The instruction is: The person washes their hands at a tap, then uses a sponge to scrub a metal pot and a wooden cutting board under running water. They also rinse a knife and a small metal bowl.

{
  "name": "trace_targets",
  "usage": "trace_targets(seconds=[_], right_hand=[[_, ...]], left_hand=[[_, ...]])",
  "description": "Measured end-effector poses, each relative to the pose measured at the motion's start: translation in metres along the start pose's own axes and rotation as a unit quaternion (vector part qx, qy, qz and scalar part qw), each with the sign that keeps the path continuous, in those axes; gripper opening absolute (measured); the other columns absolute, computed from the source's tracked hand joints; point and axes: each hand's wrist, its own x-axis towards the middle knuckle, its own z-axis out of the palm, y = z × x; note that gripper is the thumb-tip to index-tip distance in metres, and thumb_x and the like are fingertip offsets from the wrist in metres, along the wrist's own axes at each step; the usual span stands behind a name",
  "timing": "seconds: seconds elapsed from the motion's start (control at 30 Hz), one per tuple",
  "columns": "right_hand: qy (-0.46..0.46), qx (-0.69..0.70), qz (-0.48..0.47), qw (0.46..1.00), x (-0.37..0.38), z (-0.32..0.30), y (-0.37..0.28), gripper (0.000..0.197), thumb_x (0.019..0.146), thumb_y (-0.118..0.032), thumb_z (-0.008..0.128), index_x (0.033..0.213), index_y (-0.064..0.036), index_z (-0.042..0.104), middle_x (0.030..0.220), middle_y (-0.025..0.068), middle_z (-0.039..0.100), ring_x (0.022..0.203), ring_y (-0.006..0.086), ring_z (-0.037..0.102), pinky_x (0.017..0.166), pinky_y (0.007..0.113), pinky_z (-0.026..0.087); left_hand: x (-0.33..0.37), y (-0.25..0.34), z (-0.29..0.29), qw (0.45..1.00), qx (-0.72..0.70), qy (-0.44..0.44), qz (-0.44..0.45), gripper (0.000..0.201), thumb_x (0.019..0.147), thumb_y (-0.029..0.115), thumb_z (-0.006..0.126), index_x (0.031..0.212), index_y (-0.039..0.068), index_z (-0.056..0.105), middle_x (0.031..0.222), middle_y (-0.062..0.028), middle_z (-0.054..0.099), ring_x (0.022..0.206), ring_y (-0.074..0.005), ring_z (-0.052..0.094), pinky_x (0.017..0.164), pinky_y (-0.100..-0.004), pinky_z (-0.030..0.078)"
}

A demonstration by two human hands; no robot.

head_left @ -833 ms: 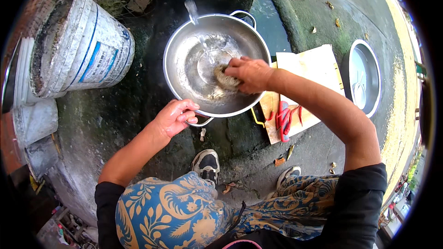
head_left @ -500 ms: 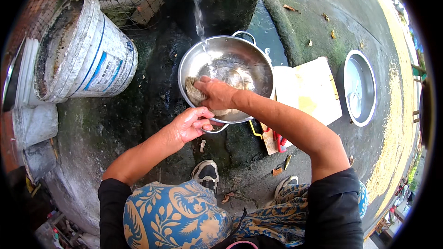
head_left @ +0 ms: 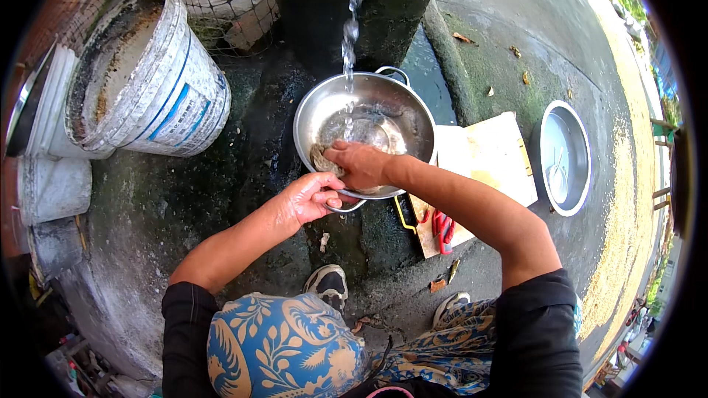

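A round stainless steel pot (head_left: 417, 118) with loop handles sits in front of me, and a stream of water (head_left: 350, 44) falls into it. At its near left rim my left hand (head_left: 313, 197) is closed round the edge by the near handle. My right hand (head_left: 363, 165) reaches inside the pot, fingers bent over a beige scrubbing wad (head_left: 324, 160) pressed to the left inner wall. The wad looks fibrous; whether it is loofah or cloth I cannot tell. A little water lies in the bottom.
A stained white bucket (head_left: 181, 96) stands at left. Right of the pot lie a pale board (head_left: 494, 158), red-handled pliers or shears (head_left: 443, 232) and a yellow-handled tool (head_left: 403, 214). Farther right is a metal basin (head_left: 579, 191) holding a spoon. A dark block (head_left: 295, 0) rises behind the pot.
The whole view has shifted a little, so most things sit lower. My right hand and the wad have slid slightly along the pot's inner wall. My left hand keeps its hold on the rim.
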Motion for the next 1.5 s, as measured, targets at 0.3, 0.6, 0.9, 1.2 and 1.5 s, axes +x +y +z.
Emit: trace_targets(seconds=[0.3,0.6,0.9,1.2,1.5], right_hand=[[0.132,-0.358,0.100,0.919,-0.020,-0.051,0.068,0.029,0.071,-0.013,0.056,0.100,-0.0098,0.052,0.101,0.0099,0.048,0.097,0.0278,0.049,0.077,0.039,0.045],[-0.055,-0.103,0.033,0.993,-0.032,-0.014,0.012,0.044,0.074,-0.025,0.056,0.113,-0.0104,0.042,0.111,0.0133,0.045,0.104,0.0342,0.048,0.084,0.043,0.043],[0.085,-0.237,0.145,0.957,0.020,-0.015,-0.005,0.039,0.075,-0.016,0.052,0.111,-0.0048,0.041,0.108,0.0169,0.045,0.101,0.0356,0.049,0.082,0.043,0.044],[0.106,-0.314,0.161,0.930,-0.035,-0.066,0.048,0.029,0.076,-0.015,0.053,0.104,-0.0128,0.049,0.102,0.0107,0.050,0.094,0.0286,0.054,0.071,0.039,0.049],[-0.022,0.012,-0.002,1.000,-0.008,-0.008,-0.005,0.046,0.076,-0.025,0.054,0.119,-0.0122,0.040,0.113,0.0150,0.044,0.109,0.0353,0.045,0.090,0.043,0.038]], left_hand=[[-0.013,-0.023,0.013,0.995,0.051,-0.057,-0.057,0.004,0.077,-0.002,0.049,0.074,-0.002,0.053,0.083,-0.0173,0.061,0.035,-0.0023,0.027,0.052,-0.0208,0.036],[-0.007,0.007,-0.028,0.999,0.005,-0.035,0.029,0.011,0.076,-0.001,0.047,0.084,-0.008,0.048,0.090,-0.0299,0.057,0.034,-0.0032,0.027,0.049,-0.0206,0.035],[-0.002,-0.013,0.013,0.999,0.003,-0.033,-0.018,0.006,0.077,-0.003,0.048,0.082,-0.004,0.049,0.086,-0.0229,0.060,0.034,-0.0028,0.028,0.050,-0.0198,0.038],[-0.018,-0.006,-0.009,0.999,0.037,-0.039,0.002,0.005,0.076,-0.002,0.048,0.080,-0.004,0.049,0.088,-0.0275,0.059,0.033,-0.0021,0.026,0.050,-0.0212,0.038],[-0.005,0.021,-0.026,0.999,0.036,-0.002,0.035,0.005,0.076,-0.002,0.046,0.080,-0.003,0.048,0.090,-0.0290,0.058,0.033,-0.0014,0.026,0.048,-0.0190,0.034]])
